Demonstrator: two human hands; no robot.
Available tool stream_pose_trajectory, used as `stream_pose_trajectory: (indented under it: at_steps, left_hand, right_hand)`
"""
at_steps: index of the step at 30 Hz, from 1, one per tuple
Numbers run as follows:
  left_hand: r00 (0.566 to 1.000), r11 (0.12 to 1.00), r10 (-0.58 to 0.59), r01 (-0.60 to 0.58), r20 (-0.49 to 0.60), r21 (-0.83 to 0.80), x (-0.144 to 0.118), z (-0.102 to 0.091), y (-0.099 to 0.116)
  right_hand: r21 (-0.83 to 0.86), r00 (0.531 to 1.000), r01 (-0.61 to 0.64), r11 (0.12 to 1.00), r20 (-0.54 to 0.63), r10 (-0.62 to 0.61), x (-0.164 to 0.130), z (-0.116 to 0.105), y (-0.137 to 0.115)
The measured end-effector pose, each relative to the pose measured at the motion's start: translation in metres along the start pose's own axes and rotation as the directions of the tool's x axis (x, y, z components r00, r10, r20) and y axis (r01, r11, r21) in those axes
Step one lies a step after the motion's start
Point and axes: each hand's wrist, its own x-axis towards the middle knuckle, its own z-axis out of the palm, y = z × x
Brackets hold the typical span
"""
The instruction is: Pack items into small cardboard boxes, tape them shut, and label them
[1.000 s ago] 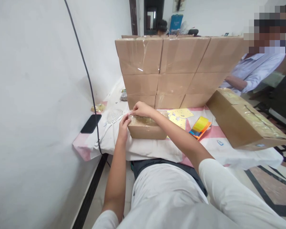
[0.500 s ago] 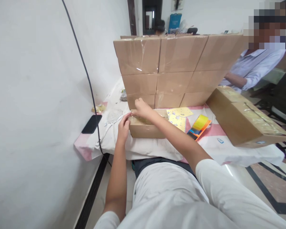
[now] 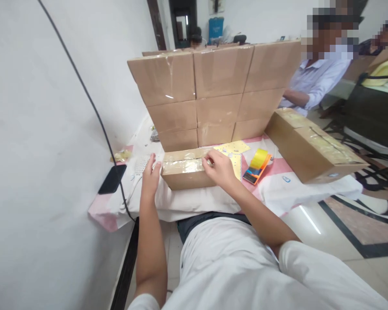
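A small cardboard box (image 3: 188, 181) lies on the table in front of me, with shiny clear tape (image 3: 185, 165) along its top. My left hand (image 3: 151, 177) is at the box's left end, fingers stretched out and holding nothing. Near the right end of the box top is my right hand (image 3: 219, 167), its fingers curled and the fingertips pressed together against the taped surface. What those fingertips hold, if anything, is too small to make out. Yellow printed cards (image 3: 235, 147) lie behind and beside my right hand. An orange tape dispenser (image 3: 258, 167) with yellow tape rests to the right.
A wall of stacked cardboard boxes (image 3: 218, 92) stands behind. On the right sits a long taped box (image 3: 313, 148); a person in a light shirt (image 3: 323, 84) is beyond it. A phone (image 3: 112, 179), a hanging black cable (image 3: 93, 101) and a perforated white object (image 3: 142, 165) are at left.
My right hand has moved from the box's left end to its right end. My left hand has come off the box corner and its fingers have straightened. The camera view has shifted.
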Motion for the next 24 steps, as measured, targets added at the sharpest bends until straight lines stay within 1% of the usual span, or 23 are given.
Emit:
stream_pose_trajectory:
  at_steps: [1,2,3,5,6,7,8,10,12,13,15,17,19,21,22,24]
  left_hand:
    - [0.999,0.999,0.051,-0.051,-0.002,0.013,0.000,0.002,0.003]
    - [0.996,0.997,0.082,-0.082,0.023,0.013,-0.002,0.005,0.005]
    - [0.994,0.996,0.087,-0.087,0.060,0.004,-0.004,0.009,0.007]
    - [0.991,0.998,0.060,-0.059,0.117,-0.013,-0.008,0.016,0.010]
    - [0.991,0.999,0.048,-0.046,0.122,-0.018,-0.010,0.018,0.010]
    - [0.992,0.999,0.041,-0.038,0.119,-0.022,-0.011,0.020,0.011]
    - [0.993,0.999,0.034,-0.031,0.117,-0.022,-0.012,0.021,0.011]
    - [0.994,1.000,0.019,-0.017,0.109,-0.019,-0.013,0.020,0.010]
    - [0.995,1.000,-0.001,0.003,0.098,-0.028,-0.013,0.019,0.009]
    - [0.995,0.999,-0.010,0.014,0.095,-0.039,-0.013,0.019,0.009]
    - [0.995,0.998,-0.023,0.029,0.098,-0.064,-0.014,0.019,0.007]
    - [0.994,0.996,-0.024,0.032,0.109,-0.078,-0.015,0.019,0.006]
    - [0.994,0.996,-0.023,0.032,0.109,-0.081,-0.016,0.020,0.006]
    - [0.995,0.995,-0.028,0.037,0.097,-0.091,-0.017,0.021,0.006]
    - [0.996,0.994,-0.032,0.040,0.089,-0.097,-0.017,0.022,0.006]
    - [0.997,0.993,-0.037,0.045,0.073,-0.106,-0.017,0.023,0.005]
  right_hand:
    - [0.021,0.998,-0.038,0.999,-0.058,0.039,-0.013,-0.006,0.015]
    - [0.033,0.990,-0.101,0.994,-0.095,0.104,-0.023,-0.011,0.031]
    - [0.040,0.978,-0.178,0.983,-0.105,0.181,-0.030,-0.017,0.050]
    - [0.035,0.940,-0.329,0.944,-0.083,0.331,-0.037,-0.030,0.087]
    - [0.025,0.926,-0.371,0.928,-0.061,0.372,-0.039,-0.037,0.104]
    - [0.015,0.925,-0.378,0.926,-0.032,0.379,-0.039,-0.043,0.119]
    - [0.001,0.933,-0.359,0.933,0.000,0.359,-0.040,-0.049,0.131]
    - [-0.020,0.959,-0.272,0.962,0.073,0.273,-0.043,-0.059,0.148]
    - [-0.025,0.972,-0.169,0.985,0.159,0.171,-0.048,-0.065,0.158]
    - [-0.023,0.971,-0.117,0.993,0.209,0.119,-0.050,-0.068,0.162]
    - [-0.019,0.948,-0.012,1.000,0.318,0.017,-0.054,-0.073,0.171]
    - [-0.030,0.908,0.072,0.997,0.416,-0.053,-0.054,-0.079,0.182]
    - [-0.051,0.872,0.110,0.993,0.484,-0.071,-0.051,-0.087,0.190]
    - [-0.112,0.851,0.114,0.987,0.523,-0.039,-0.046,-0.093,0.192]
    - [-0.170,0.851,0.109,0.979,0.525,-0.003,-0.042,-0.094,0.190]
    - [-0.299,0.871,0.088,0.950,0.487,0.073,-0.032,-0.088,0.178]
